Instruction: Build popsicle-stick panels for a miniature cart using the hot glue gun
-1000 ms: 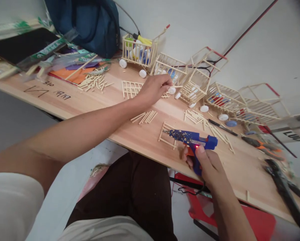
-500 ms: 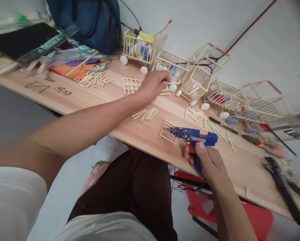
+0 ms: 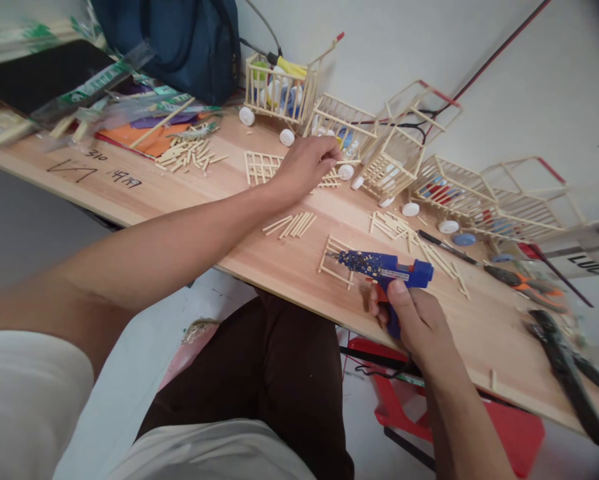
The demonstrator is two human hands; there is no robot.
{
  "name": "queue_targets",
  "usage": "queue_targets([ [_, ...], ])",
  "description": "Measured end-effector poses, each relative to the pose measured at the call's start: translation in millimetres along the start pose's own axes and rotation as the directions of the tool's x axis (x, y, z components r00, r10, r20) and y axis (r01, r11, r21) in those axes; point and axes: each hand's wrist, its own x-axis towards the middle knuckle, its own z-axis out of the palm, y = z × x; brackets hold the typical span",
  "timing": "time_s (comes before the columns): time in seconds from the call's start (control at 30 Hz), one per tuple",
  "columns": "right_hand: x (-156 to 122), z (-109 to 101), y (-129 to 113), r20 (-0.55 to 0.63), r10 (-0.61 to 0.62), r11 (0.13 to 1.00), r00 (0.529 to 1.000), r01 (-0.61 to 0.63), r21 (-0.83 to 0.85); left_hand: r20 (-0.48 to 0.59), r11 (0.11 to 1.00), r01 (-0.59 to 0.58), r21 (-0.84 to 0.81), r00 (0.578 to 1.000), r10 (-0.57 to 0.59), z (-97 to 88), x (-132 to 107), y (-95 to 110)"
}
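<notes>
My right hand [image 3: 419, 317] is wrapped round the handle of a blue hot glue gun [image 3: 379, 267], its speckled front pointing left. The nozzle lies over a small ladder-like frame of wooden sticks [image 3: 335, 272] near the table's front edge; whether it touches cannot be told. My left hand [image 3: 312, 160] reaches to the back of the table, fingers pinched on a short wooden stick [image 3: 348, 162]. Below that hand lies a flat stick lattice [image 3: 262, 167], partly covered by the hand and wrist. Several loose sticks [image 3: 299, 225] lie between the lattice and the small frame.
Several stick-built model carts with round wheels [image 3: 279, 90] line the wall. More sticks [image 3: 392, 225], a black pen [image 3: 444, 247], orange-handled pliers [image 3: 524, 287] and a black tool [image 3: 569, 373] lie to the right. At left are a stick pile [image 3: 189, 153], packaged sticks [image 3: 89, 93] and a blue bag [image 3: 179, 50].
</notes>
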Motion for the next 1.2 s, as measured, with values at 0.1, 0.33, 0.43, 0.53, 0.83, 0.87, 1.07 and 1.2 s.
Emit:
queue_targets([
  [0.1, 0.2, -0.1, -3.1, -0.009, -0.005, 1.000, 1.000, 0.004, -0.024, 0.005, 1.000, 0.002, -0.013, 1.000, -0.002, 0.2, 0.9, -1.7],
  [0.33, 0.3, 0.1, -10.5, -0.031, -0.043, 0.997, 0.999, 0.041, -0.062, 0.014, 1.000, 0.018, -0.006, 1.000, -0.018, -1.2, 0.7, -1.1],
  [0.43, 0.7, 0.4, -9.5, -0.023, -0.040, 0.998, 0.999, 0.039, -0.043, 0.019, 0.999, 0.035, -0.008, 0.999, -0.035, -1.0, 0.6, -1.1],
  [0.53, 1.0, 0.4, -7.5, -0.022, -0.031, 0.999, 0.999, 0.031, -0.037, 0.019, 0.999, 0.042, -0.013, 0.999, -0.042, -0.9, 0.6, -1.5],
  [0.83, -0.4, -0.3, -3.5, -0.033, -0.005, 1.000, 0.999, 0.004, -0.025, 0.023, 0.999, 0.044, 0.010, 0.999, -0.044, -3.5, 0.0, 1.3],
  [0.87, -0.4, -0.3, -3.5, -0.033, -0.007, 0.999, 0.999, 0.006, -0.033, 0.022, 0.999, 0.046, 0.010, 0.999, -0.047, -3.3, 0.3, 0.8],
  [1.07, -0.6, -0.4, -5.8, -0.039, -0.040, 0.996, 0.998, 0.037, -0.084, 0.019, 0.999, 0.053, 0.006, 0.998, -0.054, -1.2, 1.7, -3.4],
  [1.2, -1.0, -0.4, -7.4, -0.042, -0.048, 0.993, 0.998, 0.043, -0.108, 0.017, 0.999, 0.047, 0.021, 0.999, -0.047, -1.8, 1.8, -3.7],
])
